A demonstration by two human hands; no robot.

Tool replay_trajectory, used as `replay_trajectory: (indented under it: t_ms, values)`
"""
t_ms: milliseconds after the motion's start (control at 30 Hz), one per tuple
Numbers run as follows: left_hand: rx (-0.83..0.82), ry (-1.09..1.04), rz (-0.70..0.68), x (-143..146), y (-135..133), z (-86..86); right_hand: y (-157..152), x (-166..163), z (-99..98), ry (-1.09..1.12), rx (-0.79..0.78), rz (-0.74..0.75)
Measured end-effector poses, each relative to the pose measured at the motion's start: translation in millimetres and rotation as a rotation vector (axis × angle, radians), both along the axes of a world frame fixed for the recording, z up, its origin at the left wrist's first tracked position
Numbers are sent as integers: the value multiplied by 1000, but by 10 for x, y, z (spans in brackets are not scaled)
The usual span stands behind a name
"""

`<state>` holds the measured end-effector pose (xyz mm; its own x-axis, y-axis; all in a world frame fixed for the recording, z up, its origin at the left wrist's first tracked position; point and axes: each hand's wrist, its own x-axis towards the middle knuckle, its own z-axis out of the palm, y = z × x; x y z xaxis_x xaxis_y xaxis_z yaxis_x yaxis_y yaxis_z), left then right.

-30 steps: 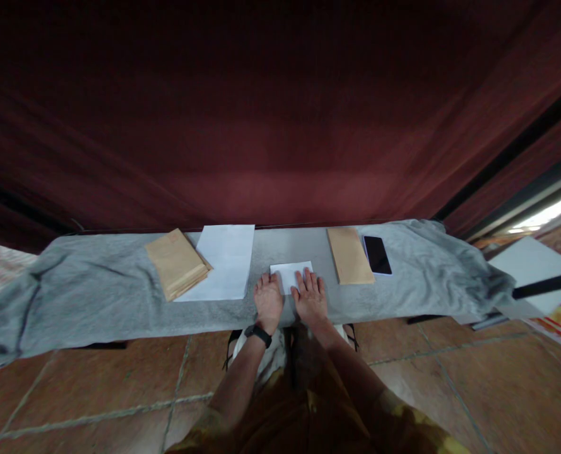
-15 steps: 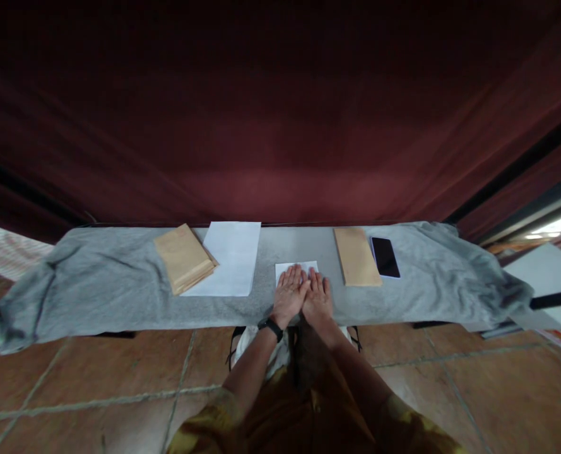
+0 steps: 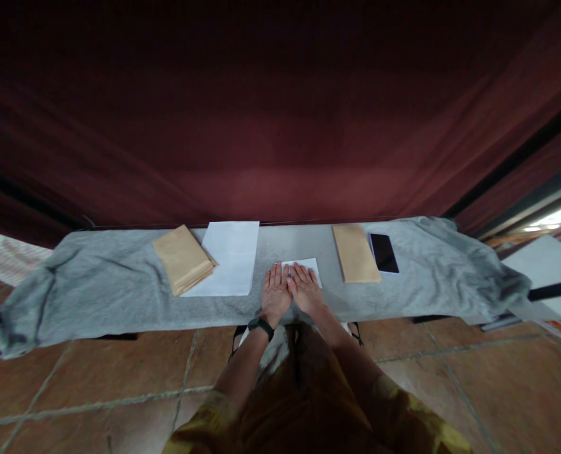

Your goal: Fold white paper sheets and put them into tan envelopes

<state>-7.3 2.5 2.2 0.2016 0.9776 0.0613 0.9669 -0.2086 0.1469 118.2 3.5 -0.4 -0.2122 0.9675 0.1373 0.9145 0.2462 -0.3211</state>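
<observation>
A small piece of white paper (image 3: 312, 263), apparently folded, lies on the grey cloth in front of me, partly covered by my hands. My left hand (image 3: 276, 294) is open and flat, fingers pointing away from me, at the paper's left edge. Flat on the paper beside it rests my right hand (image 3: 305, 291), also open. The thumbs meet or nearly meet between the two hands. Left of them is a stack of larger white sheets (image 3: 236, 255), overlapped by a pile of brown paper envelopes (image 3: 183, 260). To the right lies another brown envelope stack (image 3: 355, 254).
A grey cloth (image 3: 114, 271) covers the narrow table. A smartphone (image 3: 384, 253) with a dark screen lies right of the brown stack. Dark red fabric (image 3: 280, 139) rises behind the table. A white panel (image 3: 545, 271) stands at the far right.
Both hands have slid left over the small paper, uncovering its right side. The left hand now reaches its left edge. The view has shifted slightly.
</observation>
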Motion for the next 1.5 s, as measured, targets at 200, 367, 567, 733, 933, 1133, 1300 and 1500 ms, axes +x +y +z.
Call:
replay_trajectory:
  t_ms: [200,367,567,733,933,1133,1300,1500]
  values:
    - [17,-3,20,10,3,5,35,215,-129,-48,56,-56]
    - [37,-15,30,24,4,-23,41,382,-211,-39,145,-134]
    - [67,-21,86,6,-12,-32,-19,497,-232,-72,154,-173]
    - [54,-36,154,61,-43,36,-80,561,-240,-100,167,-189]
    - [-33,-189,-91,562,-44,103,-105,604,-215,-146,115,-155]
    - [-112,-169,-60,720,55,29,-111,629,-241,-141,130,-128]
    - [-40,-131,2,422,71,-31,-107,589,-263,-107,196,-147]
    - [5,-79,61,118,14,-41,-117,601,-258,-85,218,-145]
